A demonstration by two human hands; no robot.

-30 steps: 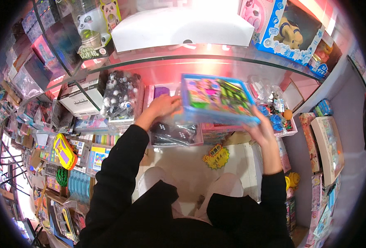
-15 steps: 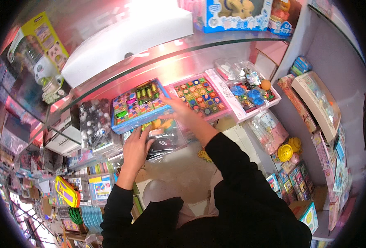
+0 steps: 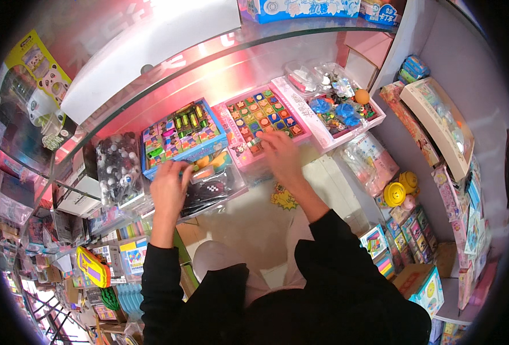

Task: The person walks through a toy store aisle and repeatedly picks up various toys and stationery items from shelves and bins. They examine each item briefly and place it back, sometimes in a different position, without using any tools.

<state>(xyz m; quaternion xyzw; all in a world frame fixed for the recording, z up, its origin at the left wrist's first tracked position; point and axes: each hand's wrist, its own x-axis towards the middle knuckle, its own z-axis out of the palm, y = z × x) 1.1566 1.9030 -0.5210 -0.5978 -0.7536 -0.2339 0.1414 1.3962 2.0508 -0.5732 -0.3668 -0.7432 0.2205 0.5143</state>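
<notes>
My left hand (image 3: 169, 185) is at the front wall of a blue display box (image 3: 211, 145), its fingers bent with a gap to the thumb; whether they touch the box is hard to see. Rows of small colourful pieces fill that box, with shiny green cylinders on top. Over a pink box (image 3: 244, 159) of small shaped pieces, mostly stars and rounds, reaches my right hand (image 3: 281, 156), fingers stretched out and low over the pieces. Nothing plainly shows in either hand. Below the blue box lies a clear plastic package (image 3: 211, 190) with dark and yellow-orange items.
A pink-white box (image 3: 310, 125) of bagged trinkets stands at right. Left is a container of black and white balls (image 3: 118, 167). A glass shelf edge (image 3: 208, 45) crosses above the boxes. Yellow round containers (image 3: 395, 194) sit by the right shelf.
My right hand has left the blue box's right side and moved right over the pink box. The blue box now sits lower beside the pink one. My left hand has shifted slightly left and up.
</notes>
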